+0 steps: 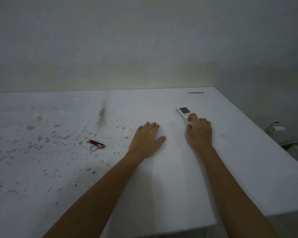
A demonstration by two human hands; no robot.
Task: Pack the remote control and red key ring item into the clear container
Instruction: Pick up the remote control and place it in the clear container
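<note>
A white remote control with a small grey screen lies on the white table, right of centre. My right hand covers its near half, fingers curled around it. My left hand rests flat on the table, palm down, fingers spread slightly, holding nothing. The red key ring item, a small red stick with a metal ring, lies to the left of my left hand, apart from it. A faint clear container seems to stand at the back left; its outline is hard to make out.
The tabletop's left half is speckled with grey stains and a dark streak. A grey strip lies at the back right corner. The table's right edge drops to a floor with white cables. A plain wall stands behind.
</note>
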